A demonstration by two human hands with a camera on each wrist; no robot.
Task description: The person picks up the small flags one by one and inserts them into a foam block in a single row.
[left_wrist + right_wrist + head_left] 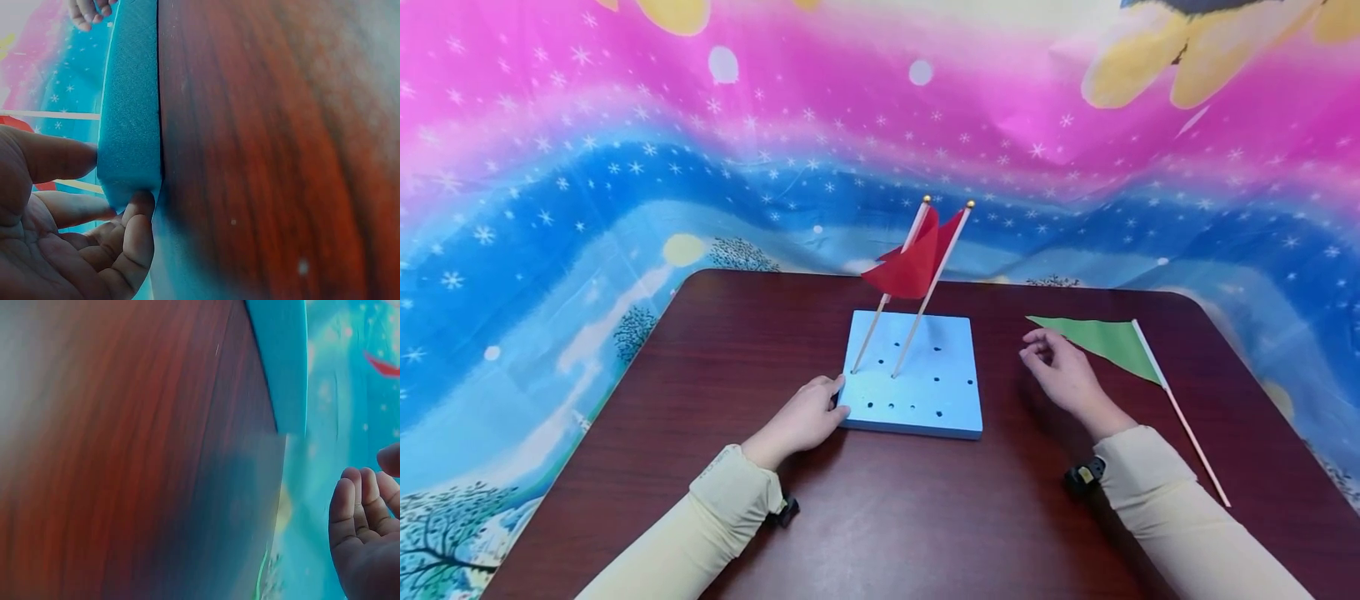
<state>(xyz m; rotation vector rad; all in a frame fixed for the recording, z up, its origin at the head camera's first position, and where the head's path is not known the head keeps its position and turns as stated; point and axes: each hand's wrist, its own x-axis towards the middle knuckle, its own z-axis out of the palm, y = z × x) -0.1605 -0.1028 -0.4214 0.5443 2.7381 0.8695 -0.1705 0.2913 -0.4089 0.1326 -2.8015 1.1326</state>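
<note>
A light blue board (917,400) with several small holes lies on the table. Two red flags on wooden sticks stand tilted in its holes; the front red flag (910,271) partly covers the one behind. My left hand (801,417) holds the board's near left corner, thumb on the upper face and other fingers against the side, as the left wrist view shows at the foam-like edge (131,94). My right hand (1063,375) hovers right of the board, fingers loosely bent, with nothing in them. Just beyond it lies a green flag (1112,342) on a pale stick.
The dark wooden table (910,517) has rounded far corners. Behind it hangs a pink and blue cloth (820,108) with snowflakes. The green flag's stick (1195,442) runs toward the near right edge, beside my right sleeve (1172,492).
</note>
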